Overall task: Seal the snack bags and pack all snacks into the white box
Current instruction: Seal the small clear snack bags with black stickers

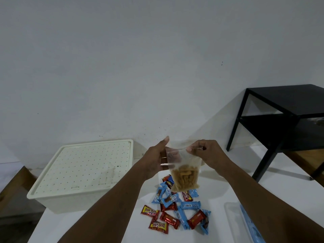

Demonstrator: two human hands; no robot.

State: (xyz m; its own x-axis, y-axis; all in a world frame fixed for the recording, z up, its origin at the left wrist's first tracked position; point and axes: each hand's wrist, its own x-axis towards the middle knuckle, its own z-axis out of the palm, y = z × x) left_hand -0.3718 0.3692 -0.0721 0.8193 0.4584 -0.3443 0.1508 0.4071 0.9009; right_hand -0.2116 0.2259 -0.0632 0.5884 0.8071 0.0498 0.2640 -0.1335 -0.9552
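I hold a clear zip bag (184,174) of tan stick snacks upright in the air above the table. My left hand (156,158) grips its upper left side. My right hand (206,153) pinches the top strip at the right end. Under the bag, several small wrapped snacks (177,211) in red and blue wrappers lie scattered on the white table (108,230). The white box (82,176) stands at the left with its dotted lid on.
A black side table (287,120) with a lower shelf stands at the back right. A clear flat container with a blue item (245,225) lies at the table's right front, partly behind my right forearm. A pale wall fills the background.
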